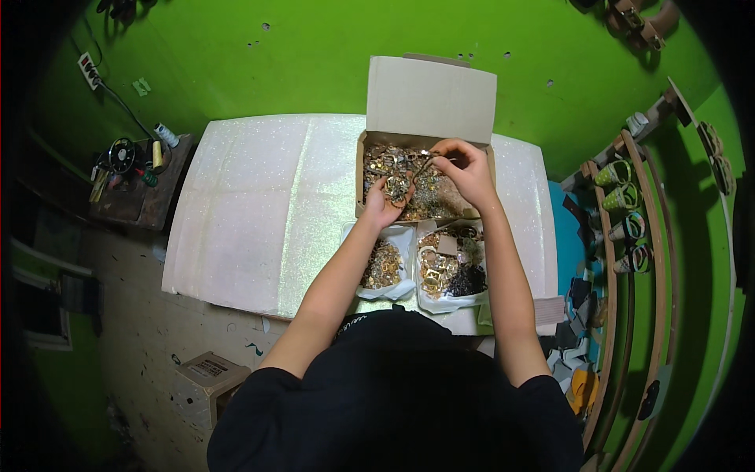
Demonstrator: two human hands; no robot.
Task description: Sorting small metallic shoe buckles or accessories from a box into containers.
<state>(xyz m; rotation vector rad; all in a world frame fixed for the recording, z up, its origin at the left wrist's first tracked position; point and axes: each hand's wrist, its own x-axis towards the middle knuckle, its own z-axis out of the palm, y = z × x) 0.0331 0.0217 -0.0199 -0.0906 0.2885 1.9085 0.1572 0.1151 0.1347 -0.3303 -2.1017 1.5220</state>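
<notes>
A cardboard box (360, 177) with its lid raised stands on the table, filled with small gold, silver and dark metal pieces, some of them like buckles. Over its left part my left hand (383, 208) is cupped, palm up, with a small heap of metal pieces (395, 187) in it. My right hand (469, 175) pinches a thin dark strand (425, 167) between thumb and fingers, just above the box. The strand slants down toward the left hand; its exact kind is too small to tell.
Nearer me stand two white-lined trays: a left tray (410, 267) of small metal bits and a right tray (425, 303) of buckles and black pieces. A glittery white sheet (244, 204) covers the table. Sandals (621, 197) sit on a wooden rack at right; a sewing-supplies table (130, 203) stands left.
</notes>
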